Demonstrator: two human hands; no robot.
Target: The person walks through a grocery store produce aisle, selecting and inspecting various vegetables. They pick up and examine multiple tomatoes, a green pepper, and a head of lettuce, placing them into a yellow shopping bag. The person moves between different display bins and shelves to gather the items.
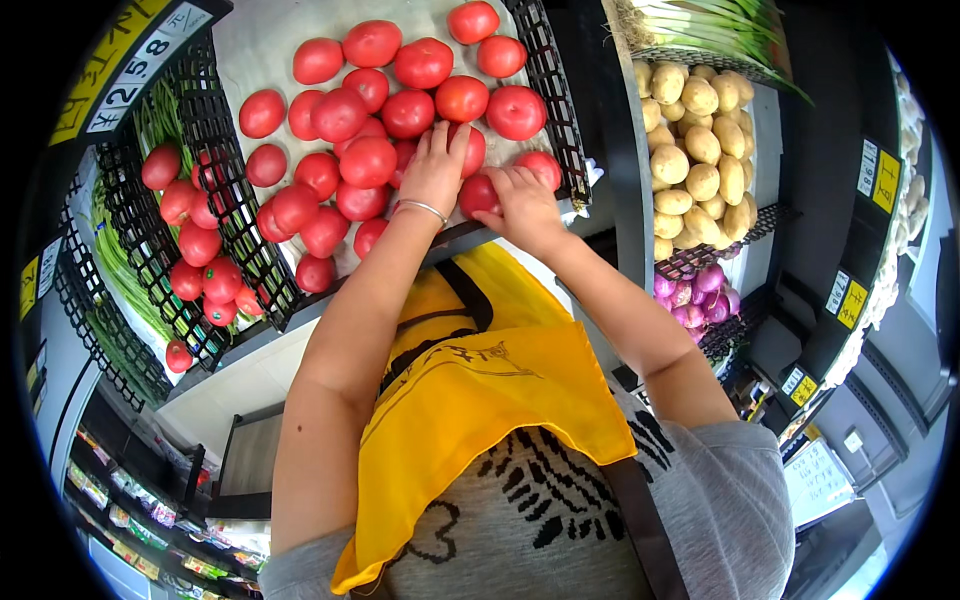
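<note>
Red tomatoes (pixel 367 161) lie loosely spread over a pale cloth liner (pixel 232 45) in a display bin before me. My left hand (pixel 433 171), with a metal bangle at the wrist, reaches palm down among them. Its fingers rest against a tomato (pixel 471 152) on their right; the thumb is hidden, so a grip cannot be made out. Nearer the bin's front edge, my right hand (pixel 527 208) has its thumb and forefinger around another tomato (pixel 478 196). Its other fingertips reach towards a third tomato (pixel 540 169) close to the right side wall.
Black lattice dividers (pixel 555 97) flank the bin. Left of it, more tomatoes (pixel 199 244) sit over long green beans (pixel 127 262). Rightward are potatoes (pixel 701 142), purple onions (pixel 705 292) and leafy stalks (pixel 697 26). A price sign (pixel 142 67) overhangs the upper left. A yellow apron (pixel 480 375) hangs below my arms.
</note>
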